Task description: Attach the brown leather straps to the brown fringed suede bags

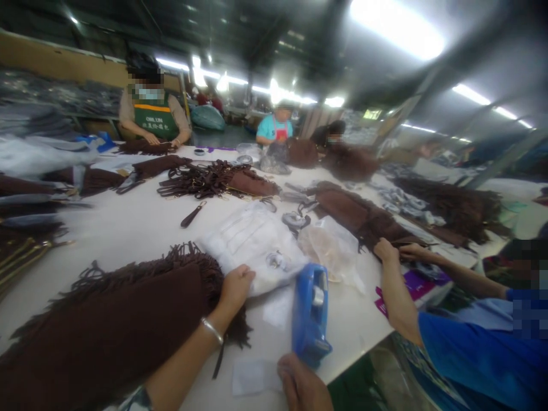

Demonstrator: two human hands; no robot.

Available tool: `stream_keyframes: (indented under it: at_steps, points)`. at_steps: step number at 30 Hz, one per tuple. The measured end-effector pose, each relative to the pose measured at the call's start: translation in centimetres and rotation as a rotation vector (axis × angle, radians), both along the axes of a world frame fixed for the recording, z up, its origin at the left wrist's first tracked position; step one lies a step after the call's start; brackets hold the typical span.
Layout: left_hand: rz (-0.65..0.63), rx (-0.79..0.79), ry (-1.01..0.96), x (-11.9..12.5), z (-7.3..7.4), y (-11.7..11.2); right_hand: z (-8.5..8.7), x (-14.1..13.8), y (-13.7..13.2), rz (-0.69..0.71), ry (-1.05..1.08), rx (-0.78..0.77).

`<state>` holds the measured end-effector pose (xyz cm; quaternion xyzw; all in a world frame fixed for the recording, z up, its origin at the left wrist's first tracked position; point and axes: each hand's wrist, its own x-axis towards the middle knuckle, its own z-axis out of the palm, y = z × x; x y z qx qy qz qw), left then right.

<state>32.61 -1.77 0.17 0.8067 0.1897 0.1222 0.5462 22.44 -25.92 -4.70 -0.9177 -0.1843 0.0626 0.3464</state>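
Observation:
My left hand [234, 290], with a silver bangle at the wrist, is closed with curled fingers at the near edge of a white plastic bag [252, 242]. Under and beside that forearm lies a large dark brown fringed fabric piece [128, 314]. At the table's near edge, my right hand [303, 383] has its thumb and fingers pressed together at the right end of a small white paper slip [252, 377]. Just beyond it stands a blue tape dispenser [311, 314] with a roll of tape. A clear plastic bag [331, 248] lies behind the dispenser.
At the right, a co-worker in a blue shirt [471, 348] handles brown fabric [355, 208] above a purple sheet [419, 285]. Across the white table [141, 222] lie brown straps [201, 180] and a loose strap with a clasp [193, 214]. Other people work along the far side.

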Motion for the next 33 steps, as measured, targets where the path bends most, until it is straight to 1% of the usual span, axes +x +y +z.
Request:
stream_keyframes:
  at_steps: [2, 5, 7, 9, 12, 15, 17, 19, 20, 23, 25, 27, 29, 31, 33]
  points:
    - [0.025, -0.073, 0.011, 0.3, -0.1, 0.3, -0.2, 0.3, 0.1, 0.013, -0.010, -0.013]
    - [0.027, -0.148, 0.025, 0.3, -0.3, 0.4, -0.6, 0.5, 0.0, 0.008, -0.035, -0.018]
    - [0.015, -0.163, 0.029, 0.0, -0.6, 0.2, -0.5, 0.7, 0.0, -0.004, -0.050, -0.024]
    - [-0.008, -0.145, 0.028, -0.4, -0.8, -0.1, 0.1, 0.8, 0.0, 0.000, -0.033, -0.020]
    - [-0.115, -0.085, 0.015, -1.7, -0.8, -0.8, 2.4, 1.2, 0.0, 0.053, 0.065, 0.013]
    - [-0.273, -0.028, -0.003, -3.6, -0.2, -1.5, 5.5, 1.9, -0.1, 0.129, 0.155, 0.032]
    - [-0.380, 0.003, -0.026, -5.1, 0.8, -1.6, 7.1, 2.3, -0.3, 0.157, 0.177, 0.037]
    - [-0.464, 0.041, -0.075, -6.6, 2.0, -1.5, 8.3, 2.6, -0.4, 0.174, 0.189, 0.050]
    - [-0.483, 0.061, -0.102, -7.4, 2.7, -1.5, 8.9, 2.8, -0.4, 0.187, 0.190, 0.061]
    - [-0.481, 0.078, -0.137, -9.7, 4.6, -1.9, 10.4, 3.2, -0.3, 0.234, 0.185, 0.090]
    - [-0.531, 0.049, -0.104, -11.0, 5.2, -2.5, 11.4, 3.3, 0.1, 0.267, 0.189, 0.118]
    - [-0.585, 0.016, -0.034, -12.0, 5.0, -3.3, 12.3, 3.4, 0.6, 0.300, 0.199, 0.142]
    - [-0.581, -0.039, 0.053, -12.7, 4.2, -3.9, 12.8, 3.4, 1.0, 0.312, 0.197, 0.141]
    - [-0.563, -0.157, 0.127, -13.3, 3.1, -4.3, 12.8, 3.4, 1.2, 0.296, 0.195, 0.119]
    - [-0.551, -0.307, 0.189, -13.9, 2.0, -4.3, 12.6, 3.6, 1.2, 0.258, 0.186, 0.102]
